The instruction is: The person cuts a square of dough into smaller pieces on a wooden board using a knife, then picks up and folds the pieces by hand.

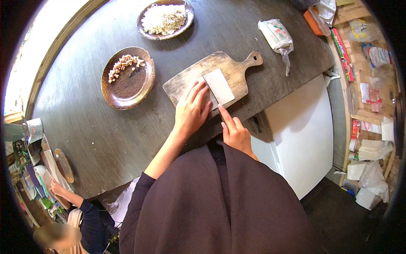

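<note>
A pale, smooth block that looks like tofu (220, 86) lies on a wooden cutting board (186, 82). A thin knife blade (215, 96) runs along a line across it, with a pale part on either side. My right hand (237, 136) is closed around the knife handle, which it mostly hides, with the index finger stretched along the blade's back. My left hand (191, 111) lies with fingers stretched out over the block's left part, close beside the blade, covering much of that part.
A brown plate (131, 91) with small diced pieces stands left of the board. Farther back is a plate (190, 26) of pale shreds. A white plastic packet (275, 34) lies at right. Another person (91, 224) is at lower left, near a brown dish (63, 166).
</note>
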Available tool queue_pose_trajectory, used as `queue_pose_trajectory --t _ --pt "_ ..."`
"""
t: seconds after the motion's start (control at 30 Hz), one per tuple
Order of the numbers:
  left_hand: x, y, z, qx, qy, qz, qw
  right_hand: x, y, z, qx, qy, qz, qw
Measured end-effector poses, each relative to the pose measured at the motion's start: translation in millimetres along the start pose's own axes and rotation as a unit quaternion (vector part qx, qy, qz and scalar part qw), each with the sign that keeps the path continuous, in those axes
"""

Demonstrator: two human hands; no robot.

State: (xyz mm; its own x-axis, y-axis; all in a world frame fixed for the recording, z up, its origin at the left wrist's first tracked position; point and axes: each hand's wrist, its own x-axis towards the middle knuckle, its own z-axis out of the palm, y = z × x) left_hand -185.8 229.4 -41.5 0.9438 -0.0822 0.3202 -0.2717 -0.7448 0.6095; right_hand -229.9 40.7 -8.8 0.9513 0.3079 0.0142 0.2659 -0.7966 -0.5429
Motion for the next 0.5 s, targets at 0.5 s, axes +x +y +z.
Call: queue_pose_trajectory --t 0.5 --pt "-7 3 -2 -0.006 0.0 -0.011 1.0 -19 0 -2 0.0 -0.001 0.013 1.0"
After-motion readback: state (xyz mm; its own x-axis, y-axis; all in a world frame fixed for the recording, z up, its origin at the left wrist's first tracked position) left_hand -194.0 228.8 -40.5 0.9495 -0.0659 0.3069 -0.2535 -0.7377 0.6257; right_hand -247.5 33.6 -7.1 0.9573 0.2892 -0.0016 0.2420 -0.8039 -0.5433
